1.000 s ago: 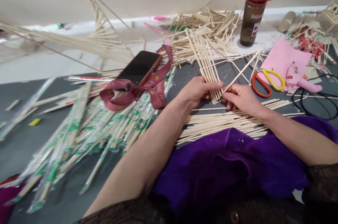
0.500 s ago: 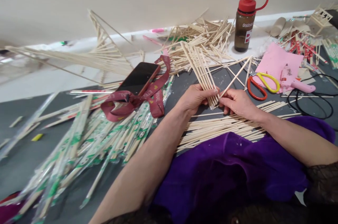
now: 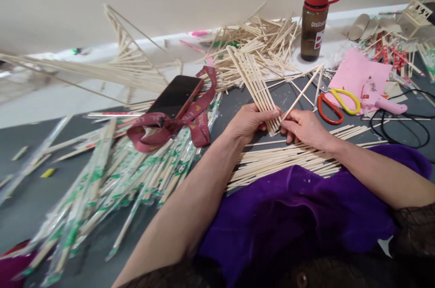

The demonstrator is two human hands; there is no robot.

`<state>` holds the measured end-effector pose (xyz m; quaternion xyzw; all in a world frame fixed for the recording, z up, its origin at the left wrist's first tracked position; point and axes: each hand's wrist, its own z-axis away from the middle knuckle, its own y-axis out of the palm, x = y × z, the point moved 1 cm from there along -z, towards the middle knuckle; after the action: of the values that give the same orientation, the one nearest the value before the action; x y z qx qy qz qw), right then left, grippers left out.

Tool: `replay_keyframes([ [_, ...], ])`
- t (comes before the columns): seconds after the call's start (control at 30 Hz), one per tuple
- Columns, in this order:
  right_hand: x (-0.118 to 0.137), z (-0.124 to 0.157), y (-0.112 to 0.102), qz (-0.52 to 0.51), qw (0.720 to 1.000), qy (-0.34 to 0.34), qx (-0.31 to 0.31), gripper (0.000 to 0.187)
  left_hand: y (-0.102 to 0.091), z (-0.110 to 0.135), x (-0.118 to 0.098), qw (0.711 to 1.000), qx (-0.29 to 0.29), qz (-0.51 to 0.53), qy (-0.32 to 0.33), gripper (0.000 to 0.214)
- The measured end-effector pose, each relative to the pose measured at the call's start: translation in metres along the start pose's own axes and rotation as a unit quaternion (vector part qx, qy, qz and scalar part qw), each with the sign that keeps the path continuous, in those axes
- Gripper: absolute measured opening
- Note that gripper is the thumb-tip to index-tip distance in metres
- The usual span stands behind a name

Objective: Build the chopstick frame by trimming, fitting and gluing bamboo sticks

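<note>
My left hand (image 3: 250,121) is closed on the near end of a flat panel of glued wooden sticks (image 3: 253,77) that slants up and away to the left. My right hand (image 3: 303,126) pinches a single wooden stick (image 3: 303,90) whose near tip meets the panel's lower corner; the stick slants up to the right. Both hands hover just above a loose bundle of bare sticks (image 3: 292,159) lying across the grey table (image 3: 231,102), next to a purple cloth (image 3: 299,206) on my lap.
A phone (image 3: 175,95) with a maroon lanyard (image 3: 190,118) lies left of the hands. Wrapped chopsticks (image 3: 112,179) cover the left. A heap of loose sticks (image 3: 258,41) lies behind. Brown bottle (image 3: 313,21), scissors (image 3: 338,104), pink glue gun (image 3: 380,100) and black cable (image 3: 404,127) sit right.
The hands and the stick panel stay together in nearly the same place; the view has shifted slightly. The single stick's tip stays against the panel's corner.
</note>
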<state>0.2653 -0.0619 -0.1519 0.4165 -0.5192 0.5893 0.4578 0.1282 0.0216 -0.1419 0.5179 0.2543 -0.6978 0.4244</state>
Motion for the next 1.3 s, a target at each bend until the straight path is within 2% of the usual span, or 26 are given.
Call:
replay_keyframes([
  [1.3, -0.0005, -0.0012, 0.0004, 0.012, 1.0, 0.0, -0.001, 0.01, 0.0006, 0.0007, 0.0003, 1.0, -0.008, -0.014, 0.004, 0.031],
])
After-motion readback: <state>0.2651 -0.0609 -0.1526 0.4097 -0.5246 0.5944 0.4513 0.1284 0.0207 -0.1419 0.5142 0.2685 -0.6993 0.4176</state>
